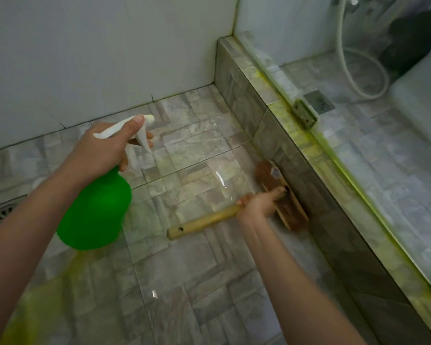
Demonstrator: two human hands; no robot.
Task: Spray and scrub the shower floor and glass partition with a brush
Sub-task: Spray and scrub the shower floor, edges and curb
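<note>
Head view: your left hand (pixel 105 145) is wrapped round the neck of the green spray bottle (pixel 97 207), fingers on the white trigger. The nozzle points at the floor (pixel 184 282) near the back wall. Your right hand (pixel 259 204) grasps the brush (pixel 209 220) where the handle meets the head. The bristles are pressed sideways against the face of the tiled curb (pixel 296 155), right at the floor joint.

Step, as I read it, is scrubbing the curb base.
- Keep the bristles flat on the tile and use short strokes along the joint.
- Spray ahead of the brush, not onto your own hand.
- The floor looks wet and glossy, so mind slipping.
- A yellow-green film runs along the curb top and likely needs a pass too.
- I can't tell clearly where the glass starts.

Counts:
- 2 hands
- 1 spray bottle
- 1 brush
- 1 curb
- 2 drains: round drain (pixel 0 215) far left, square drain (pixel 319 102) beyond the curb
- 1 metal bracket (pixel 305 113) on the curb top
- 1 hose (pixel 363 78)
</note>
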